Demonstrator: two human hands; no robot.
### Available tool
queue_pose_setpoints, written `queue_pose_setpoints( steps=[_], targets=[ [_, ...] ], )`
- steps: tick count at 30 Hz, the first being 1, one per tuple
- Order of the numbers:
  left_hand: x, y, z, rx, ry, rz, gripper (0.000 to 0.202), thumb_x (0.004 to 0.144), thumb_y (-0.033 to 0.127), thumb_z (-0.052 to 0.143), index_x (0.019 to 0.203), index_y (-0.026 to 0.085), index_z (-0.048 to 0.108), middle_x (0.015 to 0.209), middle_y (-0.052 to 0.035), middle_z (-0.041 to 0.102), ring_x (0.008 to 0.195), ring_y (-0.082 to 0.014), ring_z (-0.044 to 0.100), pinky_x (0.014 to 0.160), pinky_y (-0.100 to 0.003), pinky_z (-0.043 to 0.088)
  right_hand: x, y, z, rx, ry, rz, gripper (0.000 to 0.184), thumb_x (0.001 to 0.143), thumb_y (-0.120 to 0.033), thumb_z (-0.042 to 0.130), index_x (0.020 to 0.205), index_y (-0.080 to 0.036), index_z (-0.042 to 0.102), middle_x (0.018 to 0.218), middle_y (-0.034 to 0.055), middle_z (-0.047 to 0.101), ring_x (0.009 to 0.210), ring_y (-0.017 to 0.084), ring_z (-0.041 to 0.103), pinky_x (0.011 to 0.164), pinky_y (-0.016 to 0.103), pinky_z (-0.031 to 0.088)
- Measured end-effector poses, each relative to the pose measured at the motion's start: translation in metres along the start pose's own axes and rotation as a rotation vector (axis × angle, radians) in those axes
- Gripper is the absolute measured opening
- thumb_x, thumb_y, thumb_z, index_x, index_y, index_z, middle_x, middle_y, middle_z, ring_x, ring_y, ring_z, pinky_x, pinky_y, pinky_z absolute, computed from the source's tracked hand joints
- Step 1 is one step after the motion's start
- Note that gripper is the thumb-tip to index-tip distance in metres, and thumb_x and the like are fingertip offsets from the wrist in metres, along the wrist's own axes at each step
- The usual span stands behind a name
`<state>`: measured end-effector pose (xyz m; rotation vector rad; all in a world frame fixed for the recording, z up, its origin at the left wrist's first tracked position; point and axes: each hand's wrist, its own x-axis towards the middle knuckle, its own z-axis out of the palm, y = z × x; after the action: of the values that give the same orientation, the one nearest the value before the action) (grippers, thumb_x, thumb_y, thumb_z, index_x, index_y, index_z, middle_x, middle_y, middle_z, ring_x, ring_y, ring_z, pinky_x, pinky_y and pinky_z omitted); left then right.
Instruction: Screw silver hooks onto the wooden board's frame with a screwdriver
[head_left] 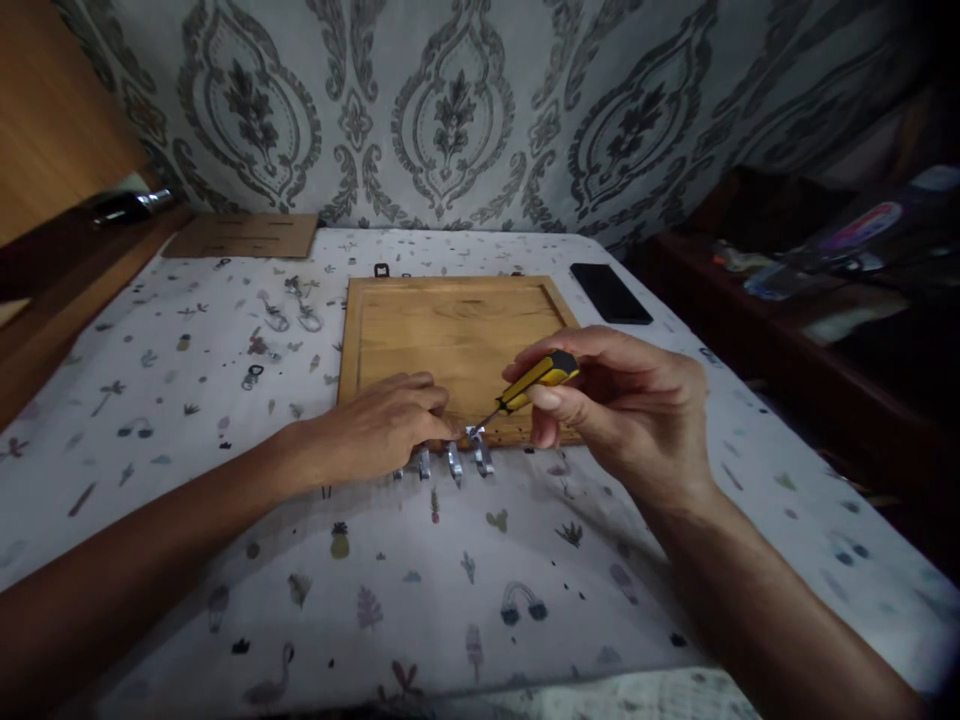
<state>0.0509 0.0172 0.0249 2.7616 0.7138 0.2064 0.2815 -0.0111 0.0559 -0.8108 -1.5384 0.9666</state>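
A framed wooden board (450, 340) lies on the table, with several small silver metal hooks (484, 460) along its near edge. My right hand (637, 410) is closed around the handle of a small yellow-and-black screwdriver (536, 385). Its tip meets the rightmost hook, where a screw is too small to make out. My left hand (390, 425) presses on the board's near left part, fingers bent and close together. The thumb and index finger reach beside the hooks and partly hide the ones at the left.
A black phone (611, 293) lies right of the board. Cardboard (251, 236) lies at the back left, with rings or loops (292, 312) nearer. A patterned white cloth (420, 590) covers the table. A plastic bottle (832, 235) is off to the right; wooden furniture (60, 120) borders the left.
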Motion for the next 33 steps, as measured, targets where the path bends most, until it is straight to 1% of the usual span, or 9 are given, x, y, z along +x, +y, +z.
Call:
queue_pose_setpoints(
  steps=[3, 6, 9, 11, 13, 16, 19, 23, 33],
  targets=[
    [0.001, 0.000, 0.001, -0.020, 0.023, 0.017, 0.032, 0.100, 0.002, 0.055, 0.104, 0.022, 0.080, 0.088, -0.0041, 0.063, 0.090, -0.0212, 0.056, 0.080, -0.031, 0.042, 0.002, 0.003, 0.008, -0.016, 0.066, -0.042, 0.030, 0.069, -0.029, 0.099, 0.081, -0.023, 0.072, 0.074, -0.0049, 0.074, 0.041, 0.006, 0.057, 0.035, 0.018, 0.052],
    [0.001, 0.000, 0.001, -0.047, 0.020, 0.014, 0.028, 0.102, 0.006, 0.057, 0.102, 0.022, 0.080, 0.088, -0.0047, 0.063, 0.092, -0.0218, 0.057, 0.081, -0.032, 0.042, 0.002, 0.006, 0.012, -0.050, 0.105, -0.040, 0.034, 0.070, -0.033, 0.099, 0.081, -0.024, 0.068, 0.074, -0.0046, 0.072, 0.043, 0.007, 0.056, 0.035, 0.019, 0.051],
    [0.001, 0.001, 0.000, -0.061, 0.007, 0.008, 0.031, 0.100, 0.002, 0.056, 0.104, 0.021, 0.080, 0.088, -0.0047, 0.062, 0.092, -0.0213, 0.056, 0.080, -0.031, 0.042, -0.001, 0.009, 0.010, -0.041, 0.216, -0.062, 0.031, 0.075, -0.036, 0.096, 0.083, -0.026, 0.068, 0.079, -0.0031, 0.073, 0.043, 0.008, 0.058, 0.036, 0.022, 0.051],
    [0.001, 0.001, -0.001, -0.058, -0.003, -0.004, 0.037, 0.098, -0.004, 0.055, 0.108, 0.021, 0.080, 0.087, -0.0043, 0.062, 0.091, -0.0207, 0.055, 0.078, -0.030, 0.042, -0.004, 0.010, 0.007, -0.010, 0.325, -0.105, 0.027, 0.078, -0.035, 0.094, 0.084, -0.027, 0.070, 0.084, -0.0017, 0.074, 0.043, 0.008, 0.059, 0.036, 0.023, 0.050],
    [0.000, 0.001, -0.001, -0.057, -0.009, -0.017, 0.041, 0.095, -0.008, 0.053, 0.108, 0.020, 0.080, 0.086, -0.0039, 0.061, 0.090, -0.0202, 0.054, 0.077, -0.029, 0.041, -0.007, 0.011, 0.004, 0.010, 0.381, -0.125, 0.023, 0.079, -0.032, 0.093, 0.085, -0.027, 0.071, 0.086, -0.0010, 0.075, 0.042, 0.007, 0.060, 0.034, 0.022, 0.048],
    [0.000, 0.001, -0.001, -0.067, -0.008, -0.018, 0.038, 0.094, -0.008, 0.055, 0.102, 0.019, 0.080, 0.087, -0.0039, 0.061, 0.091, -0.0200, 0.055, 0.078, -0.029, 0.040, -0.008, 0.011, 0.001, -0.001, 0.333, -0.139, 0.023, 0.080, -0.032, 0.092, 0.086, -0.024, 0.072, 0.084, -0.0015, 0.075, 0.040, 0.007, 0.059, 0.032, 0.021, 0.047],
    [0.000, 0.000, 0.000, -0.065, 0.002, 0.004, 0.034, 0.095, -0.005, 0.056, 0.095, 0.019, 0.079, 0.086, -0.0036, 0.061, 0.090, -0.0195, 0.055, 0.078, -0.029, 0.041, -0.007, 0.012, 0.001, -0.023, 0.272, -0.138, 0.029, 0.078, -0.037, 0.094, 0.085, -0.022, 0.070, 0.081, -0.0021, 0.076, 0.037, 0.006, 0.059, 0.030, 0.019, 0.047],
    [0.001, 0.000, 0.000, -0.036, 0.025, 0.034, 0.032, 0.099, 0.000, 0.055, 0.086, 0.018, 0.077, 0.083, -0.0032, 0.060, 0.085, -0.0187, 0.054, 0.076, -0.029, 0.040, -0.006, 0.011, 0.004, -0.024, 0.268, -0.095, 0.033, 0.075, -0.041, 0.095, 0.083, -0.023, 0.069, 0.081, -0.0023, 0.075, 0.037, 0.005, 0.059, 0.032, 0.018, 0.048],
    [0.000, -0.001, 0.001, -0.020, 0.050, 0.053, 0.029, 0.103, 0.005, 0.054, 0.093, 0.020, 0.077, 0.084, -0.0030, 0.060, 0.085, -0.0188, 0.056, 0.076, -0.030, 0.041, -0.006, 0.012, 0.003, -0.066, 0.218, -0.084, 0.038, 0.077, -0.049, 0.092, 0.084, -0.024, 0.065, 0.082, -0.0014, 0.074, 0.039, 0.006, 0.057, 0.032, 0.020, 0.049]
  ],
)
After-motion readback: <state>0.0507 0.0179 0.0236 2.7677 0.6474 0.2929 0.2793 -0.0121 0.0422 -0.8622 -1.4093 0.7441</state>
